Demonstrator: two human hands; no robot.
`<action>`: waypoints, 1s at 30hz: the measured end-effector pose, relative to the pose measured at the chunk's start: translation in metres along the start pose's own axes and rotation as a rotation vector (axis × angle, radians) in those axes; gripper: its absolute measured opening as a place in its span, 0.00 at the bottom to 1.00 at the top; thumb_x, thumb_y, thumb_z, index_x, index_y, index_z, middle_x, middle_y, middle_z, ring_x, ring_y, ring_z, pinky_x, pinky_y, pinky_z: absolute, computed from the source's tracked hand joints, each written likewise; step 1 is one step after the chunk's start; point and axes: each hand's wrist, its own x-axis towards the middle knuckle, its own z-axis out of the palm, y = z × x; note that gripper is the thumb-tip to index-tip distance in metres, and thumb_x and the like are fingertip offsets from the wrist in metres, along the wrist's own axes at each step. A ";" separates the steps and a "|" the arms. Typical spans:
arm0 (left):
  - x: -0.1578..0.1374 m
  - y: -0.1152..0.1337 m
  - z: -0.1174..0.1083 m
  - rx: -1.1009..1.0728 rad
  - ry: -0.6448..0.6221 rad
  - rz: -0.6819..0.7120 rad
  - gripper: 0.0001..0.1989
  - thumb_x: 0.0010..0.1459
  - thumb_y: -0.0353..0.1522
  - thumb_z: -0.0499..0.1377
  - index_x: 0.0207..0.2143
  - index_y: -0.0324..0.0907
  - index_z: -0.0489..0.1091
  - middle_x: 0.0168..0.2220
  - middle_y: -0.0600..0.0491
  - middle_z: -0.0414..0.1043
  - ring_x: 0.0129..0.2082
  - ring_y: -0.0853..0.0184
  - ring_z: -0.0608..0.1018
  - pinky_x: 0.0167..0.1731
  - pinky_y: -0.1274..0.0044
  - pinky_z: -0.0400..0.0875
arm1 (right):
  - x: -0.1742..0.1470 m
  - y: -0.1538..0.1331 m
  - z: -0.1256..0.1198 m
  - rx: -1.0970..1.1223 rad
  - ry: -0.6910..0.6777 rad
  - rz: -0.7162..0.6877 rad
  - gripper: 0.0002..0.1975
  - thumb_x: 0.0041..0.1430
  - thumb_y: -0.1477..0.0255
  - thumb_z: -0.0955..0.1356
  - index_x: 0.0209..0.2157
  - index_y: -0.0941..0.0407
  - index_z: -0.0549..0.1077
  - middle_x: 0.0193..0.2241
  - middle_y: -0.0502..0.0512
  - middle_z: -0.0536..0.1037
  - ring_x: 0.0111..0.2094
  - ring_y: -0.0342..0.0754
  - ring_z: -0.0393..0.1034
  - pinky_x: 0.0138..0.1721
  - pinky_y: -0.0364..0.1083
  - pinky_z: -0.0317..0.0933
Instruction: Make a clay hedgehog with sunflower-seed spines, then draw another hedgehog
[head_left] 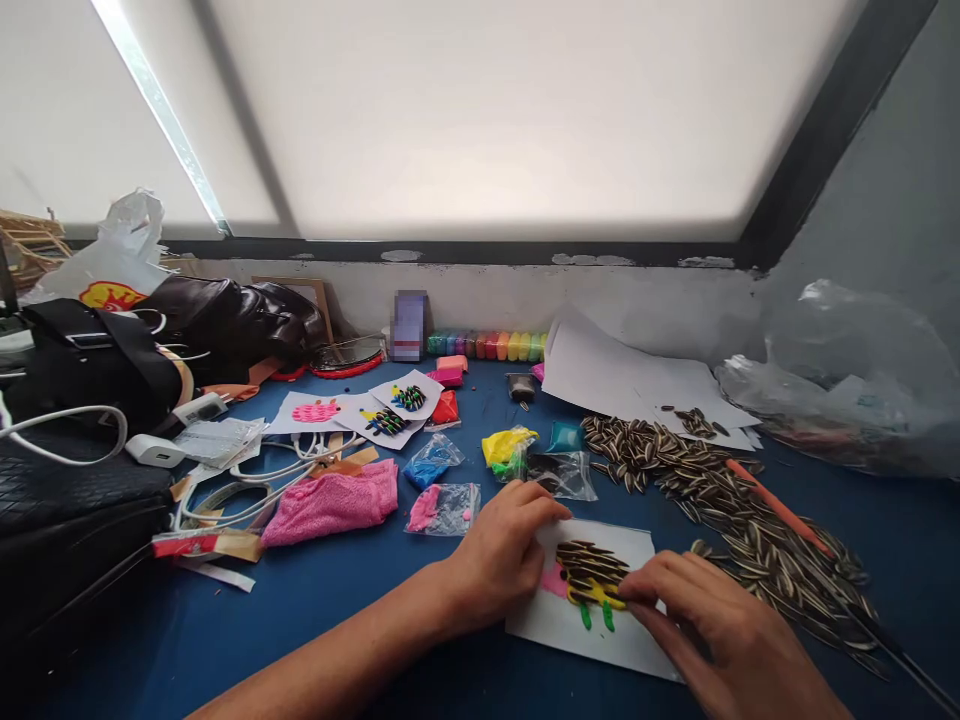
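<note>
My left hand (504, 548), fingers curled, holds down the upper left side of a white sheet of paper (637, 655). On this sheet is a hedgehog-like figure (592, 575) with a pink clay head, a yellow clay body and green legs. Dark striped sunflower seeds stand in its back like spines. My right hand (712, 620) pinches at the right end of the yellow body, thumb and index finger closed on a sunflower seed that is mostly hidden by the fingertips. A large heap of sunflower seeds (675, 460) spreads beyond and beside my right hand.
An orange-handled tool (780, 508) lies across the seeds. Bags of yellow (506, 447), blue (431, 462) and pink clay (442, 508) sit ahead. Finished-looking clay pictures (390, 425), a pink cloth (334, 505), cables and black bags (75, 530) are left; white papers (622, 370) are behind the seeds.
</note>
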 end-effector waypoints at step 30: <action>0.002 0.003 0.000 0.175 -0.106 0.016 0.23 0.46 0.18 0.49 0.44 0.41 0.70 0.44 0.48 0.70 0.42 0.64 0.70 0.43 0.72 0.68 | -0.001 0.001 0.013 -0.159 0.010 -0.054 0.10 0.64 0.75 0.61 0.34 0.50 0.72 0.27 0.51 0.75 0.28 0.46 0.70 0.27 0.42 0.63</action>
